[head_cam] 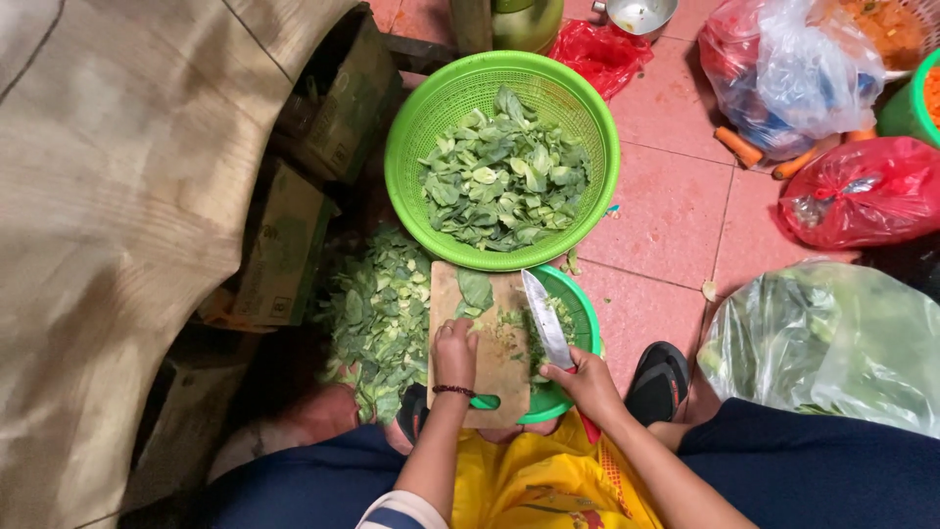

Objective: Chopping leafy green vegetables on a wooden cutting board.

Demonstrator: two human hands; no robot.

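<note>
My right hand [590, 383] grips the handle of a knife [546, 319], whose blade points away from me over a wooden cutting board [490, 372]. On the board, my left hand [455, 351] presses fingertips down next to chopped green bits and a whole leaf [476, 289]. The board rests across a small green basin [578, 312] between my feet. Beyond it stands a large green colander [411, 118] filled with cut leafy greens [504, 176].
A heap of green leaves [380, 318] lies on the floor left of the board, beside cardboard boxes [279, 250]. A clear bag of greens [827, 338] sits at right. Red plastic bags [867, 191], loose carrots [736, 147] and a metal pot [636, 15] stand farther back on pink tiles.
</note>
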